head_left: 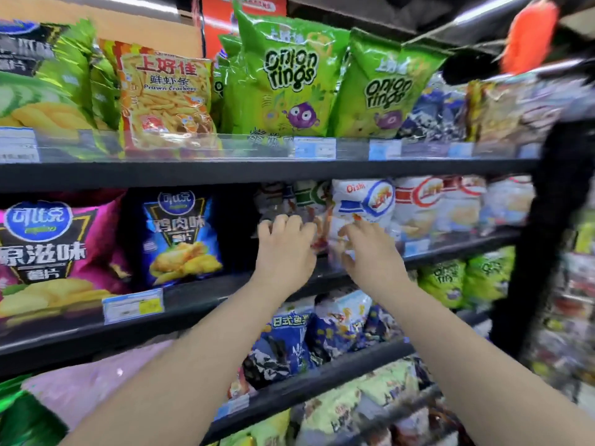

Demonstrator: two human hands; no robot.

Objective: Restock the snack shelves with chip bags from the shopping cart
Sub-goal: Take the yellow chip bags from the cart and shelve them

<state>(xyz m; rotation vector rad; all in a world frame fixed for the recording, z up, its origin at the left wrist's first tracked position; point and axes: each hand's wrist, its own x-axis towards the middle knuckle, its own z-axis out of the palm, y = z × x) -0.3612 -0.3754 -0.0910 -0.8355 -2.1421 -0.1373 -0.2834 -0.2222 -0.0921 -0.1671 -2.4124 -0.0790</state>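
Observation:
Both my arms reach up to the middle shelf (199, 294). My left hand (285, 249) has its fingers curled over the top edge of a pale, partly clear chip bag (302, 201) standing in the shelf gap. My right hand (370, 252) pinches the side of the same bag, just left of a white Oishi bag with a blue band (367, 201). The held bag is blurred and mostly hidden behind my hands. To the left of the gap stands a dark blue chip bag (180, 236).
Green onion rings bags (286, 75) and a prawn crackers bag (164, 94) fill the top shelf. A pink chip bag (48, 249) stands at left. Lower shelves hold blue bags (322, 333). The cart's dark wire edge (412, 410) shows bottom right.

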